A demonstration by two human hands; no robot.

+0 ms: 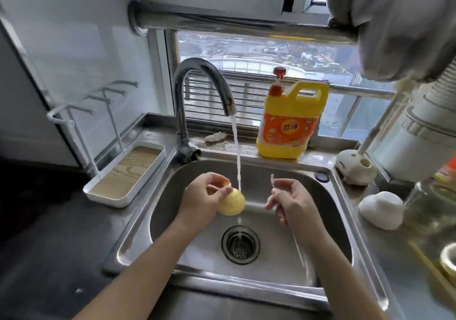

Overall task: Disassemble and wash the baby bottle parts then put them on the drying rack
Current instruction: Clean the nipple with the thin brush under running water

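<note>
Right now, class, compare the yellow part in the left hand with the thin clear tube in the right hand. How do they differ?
Shape: the yellow part is rounded and bulky; the clear tube is slim and straight.
Colour: the yellow part is opaque; the clear tube is see-through.
Place: the yellow part is at the water stream; the clear tube is off to its side.
Both are held over the sink.

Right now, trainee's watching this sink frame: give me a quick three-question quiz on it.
1. True or false: water runs from the faucet.
2. Match left hand and right hand to yellow part and thin clear tube.
3. Fill in: the detergent jug stands ___ the sink.
Key: 1 true; 2 left hand yellow part, right hand thin clear tube; 3 behind.
</note>
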